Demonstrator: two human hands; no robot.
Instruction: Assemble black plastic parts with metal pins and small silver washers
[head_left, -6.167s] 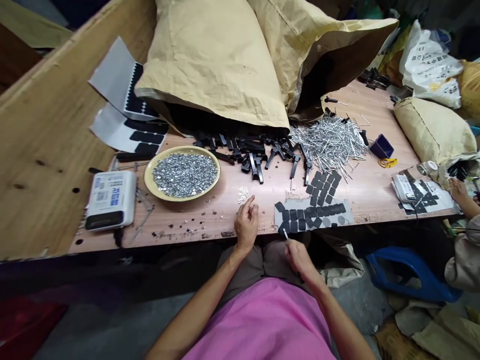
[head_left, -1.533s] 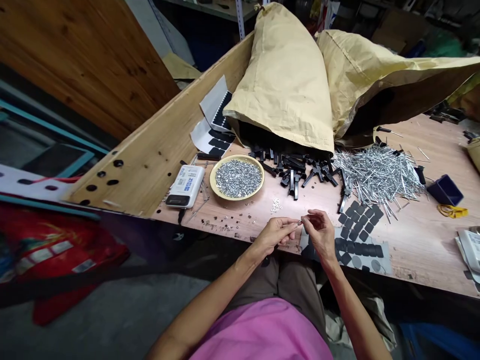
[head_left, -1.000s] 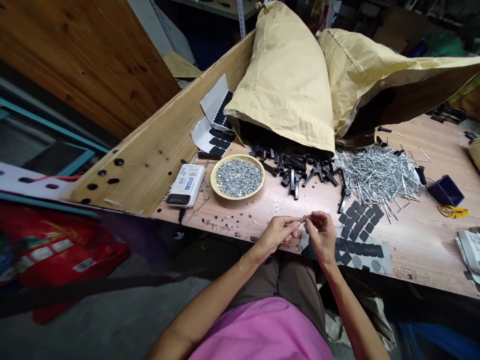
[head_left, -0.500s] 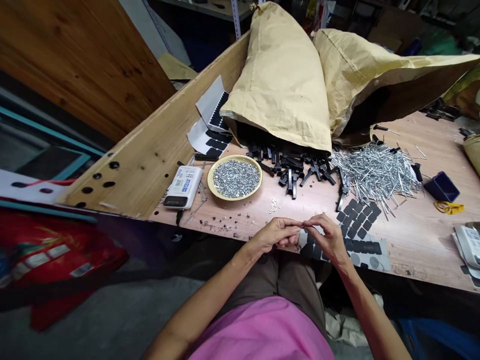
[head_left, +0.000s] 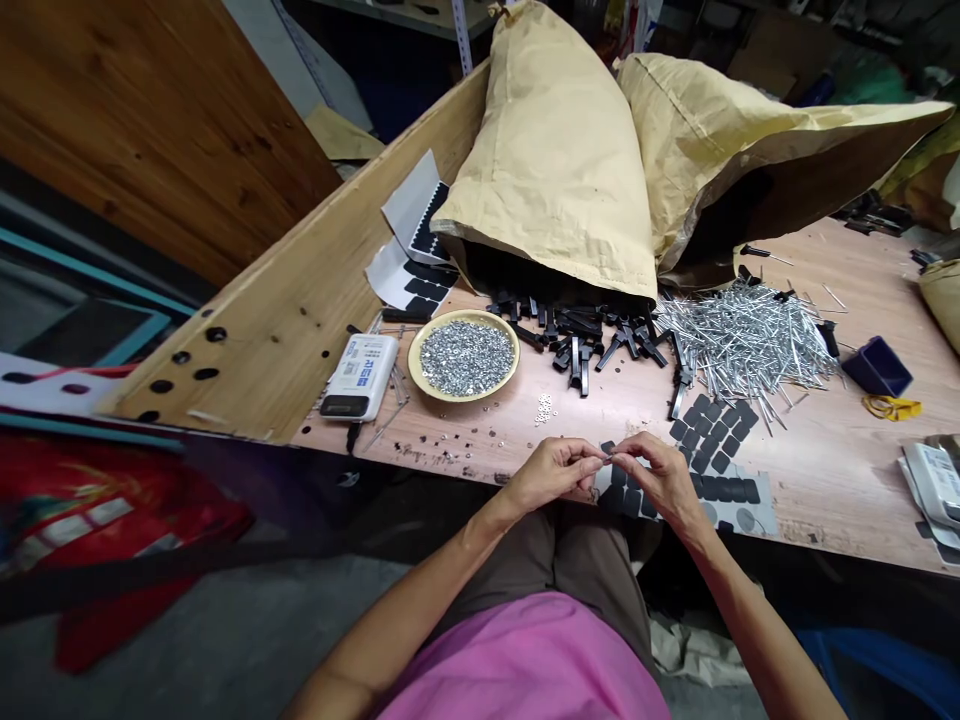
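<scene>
My left hand (head_left: 553,472) and my right hand (head_left: 658,474) meet fingertip to fingertip over the table's front edge. Both pinch at a small dark piece (head_left: 607,449), flat and much like the black pads nearby, though the fingers partly cover it. Below and to the right of the fingertips lies a pale backing sheet (head_left: 763,508) carrying black rounded pads (head_left: 726,489). More loose black pads (head_left: 709,432) are laid in rows just beyond it. Left of my hands is a little cluster of small pale rings (head_left: 544,409).
A yellow bowl (head_left: 417,381) of small metal pieces stands beside a white scale (head_left: 361,375). Black plastic parts (head_left: 577,355) lie before two paper sacks (head_left: 555,150). Metal pins (head_left: 754,340) are heaped on the right, near a dark blue box (head_left: 877,367). A wooden board (head_left: 300,320) borders the left.
My fingertips have parted slightly, and more of the dark piece shows between them. The view has shifted a little; the things on the table lie as before.
</scene>
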